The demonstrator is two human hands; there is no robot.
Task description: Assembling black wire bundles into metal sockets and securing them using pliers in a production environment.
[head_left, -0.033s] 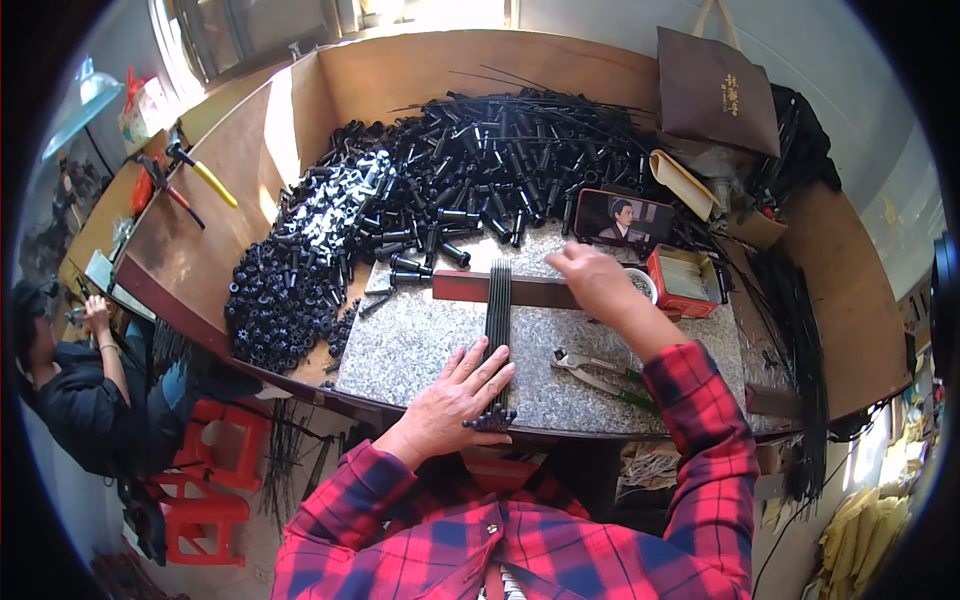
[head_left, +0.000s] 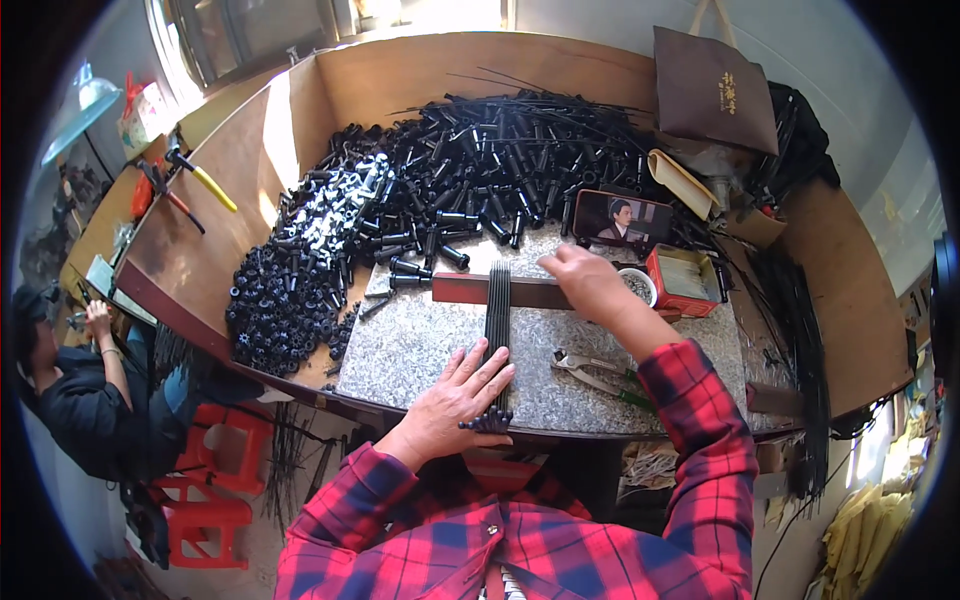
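A row of thin black rods (head_left: pixel 497 318) lies side by side across a long flat bar (head_left: pixel 461 287) on the speckled stone slab (head_left: pixel 400 345). My left hand (head_left: pixel 455 400) rests flat over the rods' near part, fingers stretched out. Dark knobbed rod ends (head_left: pixel 490 421) show beside its thumb at the slab's front edge. Above the bar's right part is my right hand (head_left: pixel 590 280), its fingertips drawn together in a pinch. Whether anything small sits between them is hidden. Right of that hand stands a white round bowl (head_left: pixel 640 287) of small bits.
Pincers (head_left: pixel 600 378) with green handles lie on the slab. Behind it spreads a heap of black tubular parts (head_left: pixel 480 160). A phone (head_left: pixel 622 218) leans near a red box (head_left: pixel 685 280). Wooden walls (head_left: pixel 430 65) surround the bench. A co-worker (head_left: pixel 80 390) sits at far left.
My right hand has shifted slightly left along the bar. My left hand and the rods stay in place.
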